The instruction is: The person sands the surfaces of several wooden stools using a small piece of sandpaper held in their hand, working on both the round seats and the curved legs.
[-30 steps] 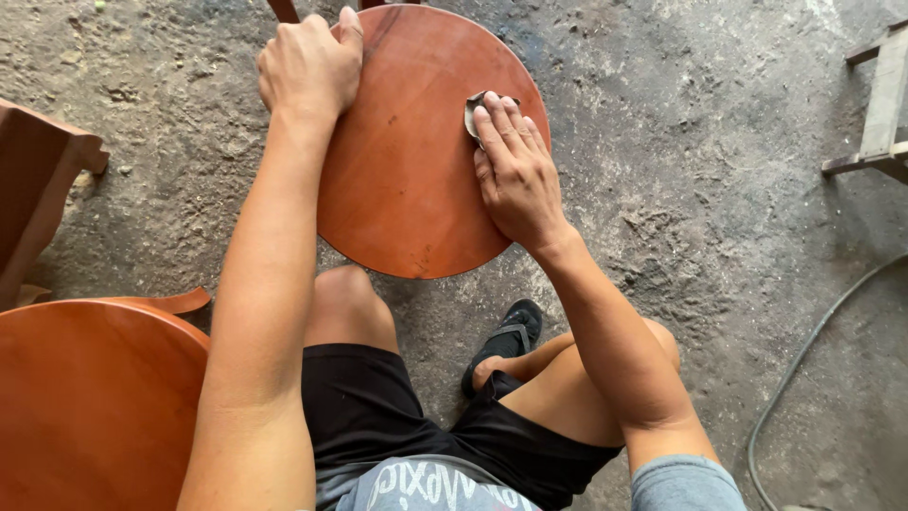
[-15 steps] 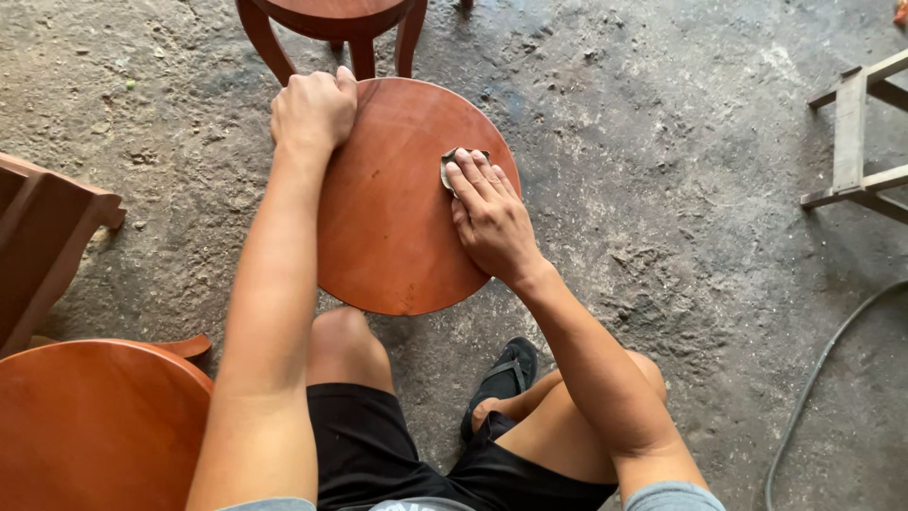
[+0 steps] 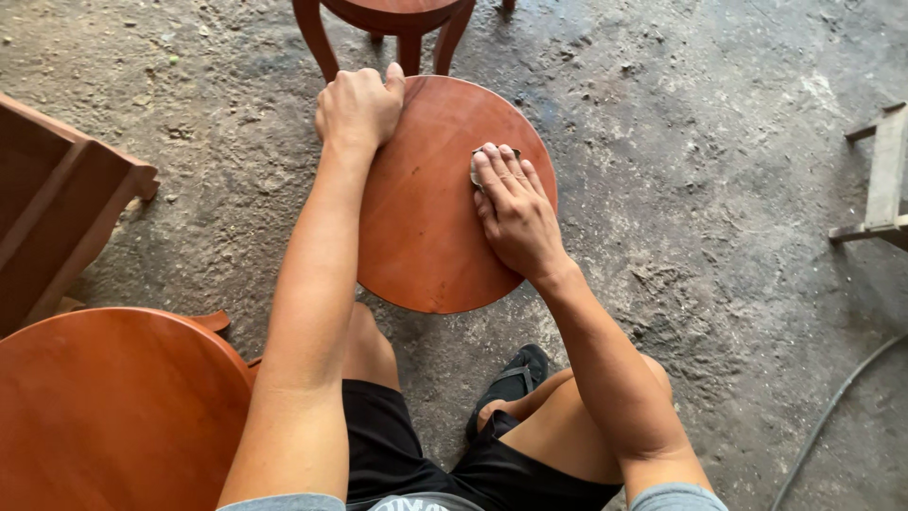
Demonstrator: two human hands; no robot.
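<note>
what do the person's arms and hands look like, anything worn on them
Both arms are bare from the hands up to short light grey-blue sleeves at the bottom edge of the view. The left hand and right hand are bare too: no gloves, rings, watch or bands show. The nails are cut short.

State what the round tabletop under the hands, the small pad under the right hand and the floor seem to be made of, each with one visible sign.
Round tabletop: probably wood, stained reddish-brown and lacquered; faint grain, soft sheen.
Small pad under the right hand: grey, perhaps sandpaper; mostly hidden.
Floor: likely bare concrete; grey, rough, pitted.
</note>
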